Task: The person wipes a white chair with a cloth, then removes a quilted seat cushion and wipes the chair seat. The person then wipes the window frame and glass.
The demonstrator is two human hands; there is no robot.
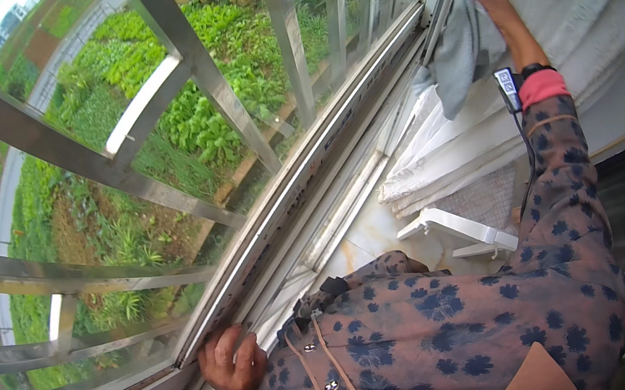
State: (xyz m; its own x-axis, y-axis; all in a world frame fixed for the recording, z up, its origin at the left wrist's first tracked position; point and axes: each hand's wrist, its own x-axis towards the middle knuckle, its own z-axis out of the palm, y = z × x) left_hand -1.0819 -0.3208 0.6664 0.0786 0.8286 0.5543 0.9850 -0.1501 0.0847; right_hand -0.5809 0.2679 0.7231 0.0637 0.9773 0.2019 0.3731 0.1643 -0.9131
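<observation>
At the upper right my right arm reaches out, and my right hand is closed on a grey cloth. The cloth is bunched against the upright side of the window frame, and its loose end hangs below the hand. Low in the view, my left hand has its fingers curled over the near end of the sliding window's edge. Its thumb is partly hidden.
Metal security bars stand outside the glass, with a green garden beyond. A white curtain hangs beside my right arm. Below it is a white bracket-shaped piece. The window track runs diagonally in front of me.
</observation>
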